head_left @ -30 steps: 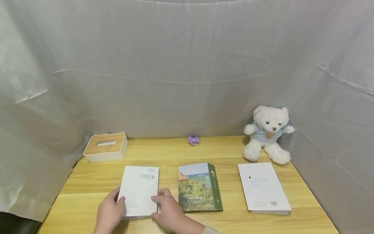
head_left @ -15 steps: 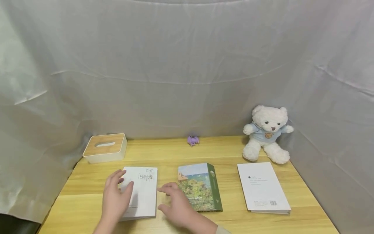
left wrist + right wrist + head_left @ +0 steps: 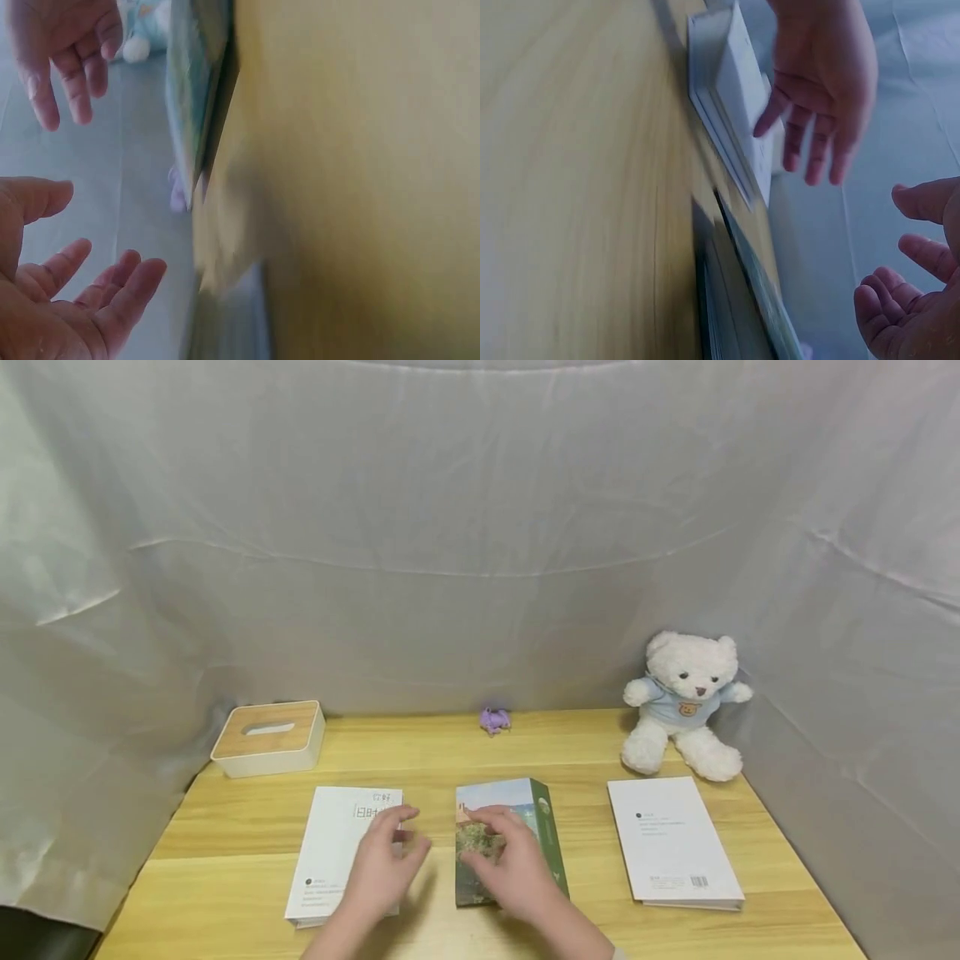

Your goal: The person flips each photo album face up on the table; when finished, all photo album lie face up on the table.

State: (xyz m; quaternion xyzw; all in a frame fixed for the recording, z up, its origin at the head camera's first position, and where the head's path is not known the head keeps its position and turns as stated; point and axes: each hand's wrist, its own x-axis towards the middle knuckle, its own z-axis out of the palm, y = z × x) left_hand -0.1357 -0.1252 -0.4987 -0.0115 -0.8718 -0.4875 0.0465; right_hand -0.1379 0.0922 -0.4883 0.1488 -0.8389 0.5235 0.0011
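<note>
In the head view, a white book [image 3: 330, 843] with dark Chinese lettering lies on the left of the wooden table. My left hand [image 3: 381, 864] hovers over its right edge, fingers loosely spread and holding nothing. To the right lies a photo album [image 3: 497, 795] with a painted landscape cover and green spine. Above it is my right hand [image 3: 519, 867], fingers relaxed, hiding part of the cover. Both wrist views show a gap between the hands and the books. Another white book [image 3: 671, 839], with a barcode, lies farther right.
A tissue box [image 3: 270, 737] with a wooden lid stands at the back left. By the grey curtain [image 3: 480, 568] lies a small purple object [image 3: 495, 720]. A white teddy bear [image 3: 690, 706] in a blue top sits at the back right of the table [image 3: 420, 752].
Both hands have let go of the left white book, lifted, and moved right. The right hand is now over the photo album. The books stay in place.
</note>
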